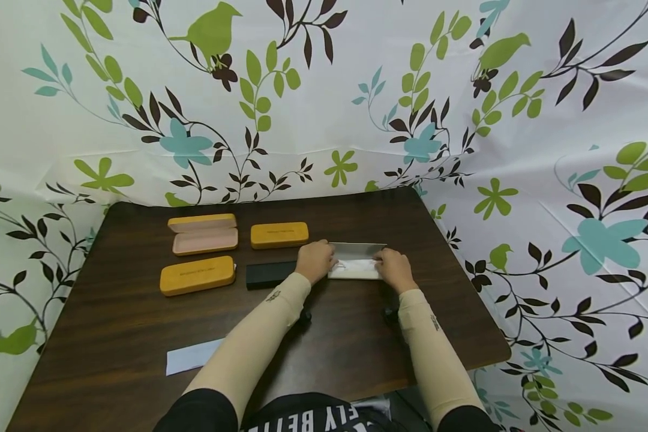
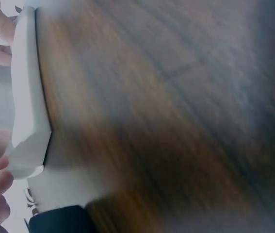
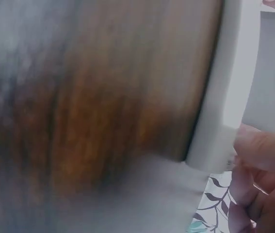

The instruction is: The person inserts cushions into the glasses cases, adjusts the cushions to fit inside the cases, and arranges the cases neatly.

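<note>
A white hinged case [image 1: 354, 275] lies on the table with its lid [image 1: 359, 250] raised, showing a grey inner face. White soft material [image 1: 356, 266], perhaps cloth or paper, lies inside. My left hand [image 1: 315, 261] grips the case's left end, thumb at the rim and fingers curled. At the opposite end, my right hand [image 1: 396, 270] holds the case the same way; the right wrist view shows the thumb [image 3: 261, 145] against the corner. Beside my left hand lies a closed black case [image 1: 271, 275], its right end hidden by that hand.
Left of the hands are a closed yellow glasses case [image 1: 279, 235], another yellow case [image 1: 197, 276] and an open yellow one [image 1: 205, 242] with pale pink lining. A light blue cloth or sheet [image 1: 191, 357] lies near the left forearm. Patterned fabric [image 1: 313, 108] hangs behind the brown table [image 1: 351, 336].
</note>
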A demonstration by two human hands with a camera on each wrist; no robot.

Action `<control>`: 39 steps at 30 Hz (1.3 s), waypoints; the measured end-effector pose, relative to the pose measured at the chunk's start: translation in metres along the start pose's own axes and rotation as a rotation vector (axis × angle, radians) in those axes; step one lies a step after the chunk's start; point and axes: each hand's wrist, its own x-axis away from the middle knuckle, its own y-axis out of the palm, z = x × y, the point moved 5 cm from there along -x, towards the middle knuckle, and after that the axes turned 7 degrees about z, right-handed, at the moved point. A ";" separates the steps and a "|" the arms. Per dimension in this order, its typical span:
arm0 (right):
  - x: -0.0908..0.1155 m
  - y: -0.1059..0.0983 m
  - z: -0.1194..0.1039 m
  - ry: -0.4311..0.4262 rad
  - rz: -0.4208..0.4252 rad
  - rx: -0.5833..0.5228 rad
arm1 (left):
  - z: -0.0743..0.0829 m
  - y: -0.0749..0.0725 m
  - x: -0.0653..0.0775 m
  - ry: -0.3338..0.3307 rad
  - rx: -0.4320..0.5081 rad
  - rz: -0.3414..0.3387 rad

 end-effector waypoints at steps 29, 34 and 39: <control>-0.013 -0.021 0.008 0.283 0.038 -0.376 | -0.016 -0.014 -0.002 -0.245 0.582 -0.113; -0.011 -0.021 0.008 0.284 0.065 -0.366 | -0.016 -0.016 0.002 -0.269 0.656 -0.114; -0.005 -0.022 0.008 0.291 0.109 -0.351 | -0.013 -0.017 0.005 -0.256 0.643 -0.102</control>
